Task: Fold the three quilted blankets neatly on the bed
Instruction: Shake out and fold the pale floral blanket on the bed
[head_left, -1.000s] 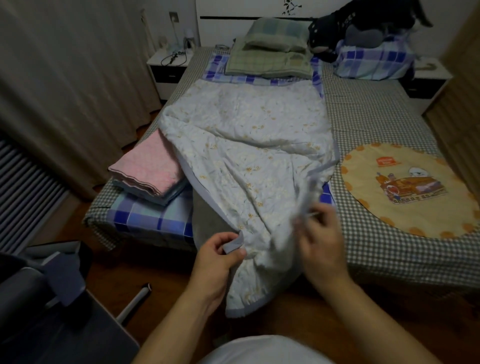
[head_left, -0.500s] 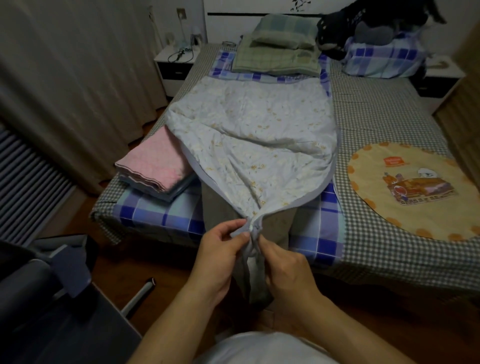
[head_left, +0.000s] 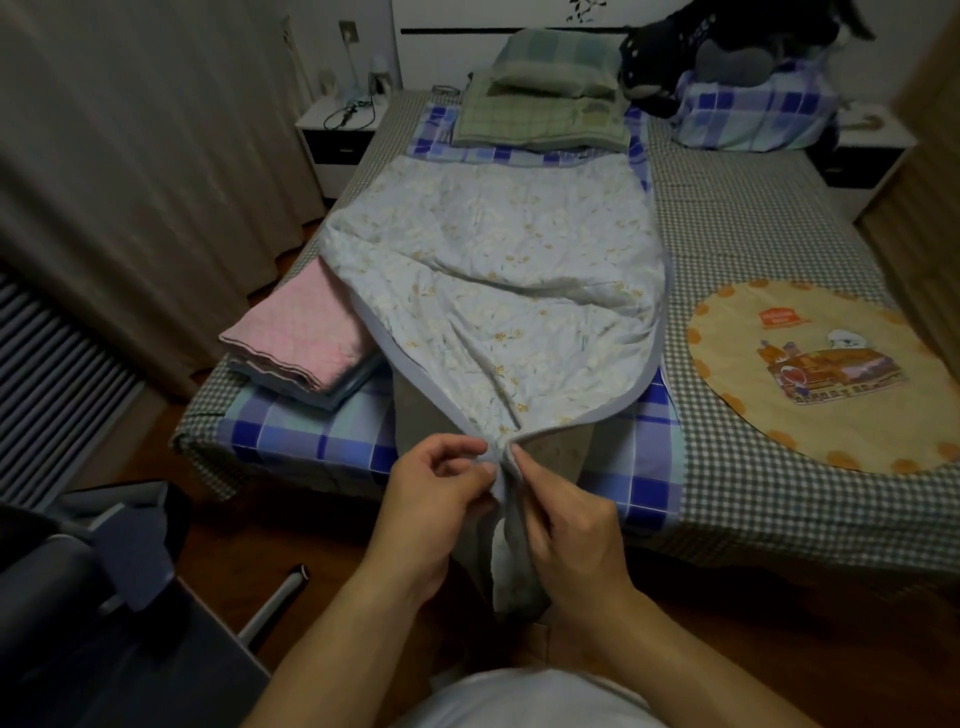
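A pale blue floral quilted blanket (head_left: 498, 280) lies lengthwise down the middle of the bed, its near end drawn into a point over the foot edge. My left hand (head_left: 441, 499) and my right hand (head_left: 566, 519) pinch that near end together, side by side, with a loose tail of fabric hanging below them. A folded pink quilted blanket (head_left: 301, 338) rests on another folded blanket at the bed's near left corner. A grey-brown layer (head_left: 415, 415) shows beneath the floral blanket near the foot.
The bed (head_left: 753, 218) has a checked sheet and a blue plaid cover (head_left: 311, 436). A round yellow mat (head_left: 810, 374) lies on the right. Green pillows (head_left: 545, 88) and a dark plush toy (head_left: 691, 57) sit at the head. A chair (head_left: 104, 597) stands at my left.
My right hand moved left to meet my left hand. The blanket's two near corners came together, and its near end went from crumpled to a taut point.
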